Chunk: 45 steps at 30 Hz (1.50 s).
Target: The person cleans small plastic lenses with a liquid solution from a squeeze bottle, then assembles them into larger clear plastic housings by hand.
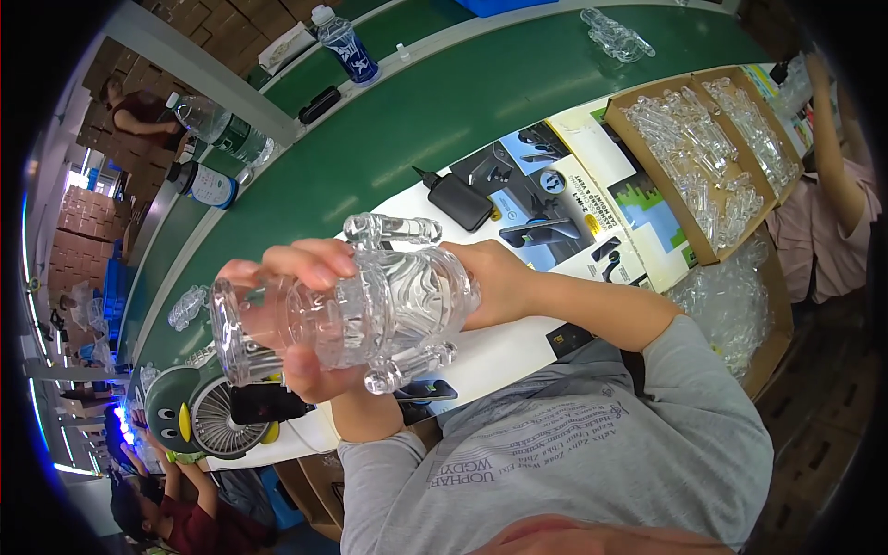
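Note:
Both hands hold up a clear plastic figure-shaped piece (388, 301), lying sideways above the table. Its round, wide end points left, and a stubby clear limb sticks out on either side. My left hand (310, 314) is closed around the left end, fingers over the top and thumb below. Around the right end my right hand (495, 282) is closed, its fingers partly hidden behind the piece. Beyond the right hand, a black dropper-tipped bottle (460, 202) lies on the printed cardboard sheet (518, 176).
A cardboard box (618, 139) of clear limb parts is at right, above a bag of clear pieces (726, 301). A green penguin-faced fan (199, 416) stands at left. Another clear figure (618, 37) lies on the green conveyor (407, 120). Bottles (347, 46) line the far edge. Co-workers sit nearby.

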Each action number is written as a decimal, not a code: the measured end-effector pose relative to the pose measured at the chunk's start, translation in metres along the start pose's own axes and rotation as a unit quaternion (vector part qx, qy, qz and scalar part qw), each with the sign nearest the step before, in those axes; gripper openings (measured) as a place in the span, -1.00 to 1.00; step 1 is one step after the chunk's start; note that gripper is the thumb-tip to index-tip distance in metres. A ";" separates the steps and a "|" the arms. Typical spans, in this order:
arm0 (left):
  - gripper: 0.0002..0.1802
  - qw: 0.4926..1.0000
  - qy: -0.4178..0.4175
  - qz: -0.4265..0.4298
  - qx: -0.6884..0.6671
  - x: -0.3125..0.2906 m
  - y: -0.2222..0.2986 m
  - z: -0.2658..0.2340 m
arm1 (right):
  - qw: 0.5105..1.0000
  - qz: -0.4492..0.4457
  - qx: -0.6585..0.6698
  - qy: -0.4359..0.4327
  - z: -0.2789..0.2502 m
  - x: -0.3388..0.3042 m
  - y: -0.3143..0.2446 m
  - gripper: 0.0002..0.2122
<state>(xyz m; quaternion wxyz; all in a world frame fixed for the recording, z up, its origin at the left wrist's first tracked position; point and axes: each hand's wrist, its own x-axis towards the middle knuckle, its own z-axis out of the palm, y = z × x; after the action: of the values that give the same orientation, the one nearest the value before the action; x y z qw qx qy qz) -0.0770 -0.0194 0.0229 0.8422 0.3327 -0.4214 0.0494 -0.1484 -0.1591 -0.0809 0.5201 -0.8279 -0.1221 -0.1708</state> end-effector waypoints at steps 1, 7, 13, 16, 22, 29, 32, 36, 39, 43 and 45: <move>-0.30 1.000 -0.023 0.006 -0.002 0.000 -0.001 0.000 | 0.999 -0.006 0.017 -0.049 -0.005 0.001 0.000 -0.49; -0.27 0.999 -0.031 -0.004 -0.042 0.003 -0.005 -0.005 | 0.995 0.058 0.009 -0.077 -0.015 0.009 -0.006 -0.35; -0.24 0.984 0.121 -0.060 0.120 0.036 0.007 -0.043 | 0.992 0.061 -0.095 0.062 -0.029 0.036 -0.006 -0.48; -0.43 0.952 0.246 0.016 0.179 0.051 0.027 -0.058 | 0.973 0.066 -0.212 0.068 -0.051 0.068 0.003 -0.52; -0.59 0.929 0.253 0.198 0.183 0.042 0.068 -0.061 | 0.876 0.058 -0.477 -0.043 -0.064 0.167 0.049 -0.55; -0.61 0.930 0.269 0.193 0.160 0.040 0.080 -0.065 | 0.822 0.081 -0.538 -0.167 -0.060 0.224 0.105 -0.47; -0.71 0.945 0.211 0.146 0.202 0.038 0.087 -0.077 | 0.819 0.129 -0.545 -0.126 -0.051 0.220 0.116 -0.43; -0.74 0.877 -0.039 -0.095 0.469 0.038 0.075 -0.087 | 0.802 0.145 -0.569 -0.107 -0.046 0.206 0.126 -0.43; -0.71 0.781 -0.146 -0.237 0.559 0.032 0.068 -0.093 | 0.797 0.144 -0.580 -0.084 -0.044 0.195 0.115 -0.46; -0.68 0.728 -0.140 -0.283 0.609 0.033 0.063 -0.094 | 0.869 -0.101 -0.482 -0.053 -0.021 0.163 0.056 -0.59; -0.69 0.735 -0.120 -0.266 0.613 0.037 0.061 -0.091 | 0.884 -0.196 -0.399 -0.141 0.002 0.132 0.032 -0.69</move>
<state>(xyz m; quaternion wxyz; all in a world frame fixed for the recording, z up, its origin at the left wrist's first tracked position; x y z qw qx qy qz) -0.0144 0.0756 0.0434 0.3777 0.8783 -0.2916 0.0305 -0.0152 -0.1680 -0.0538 0.0788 -0.9400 -0.2755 -0.1850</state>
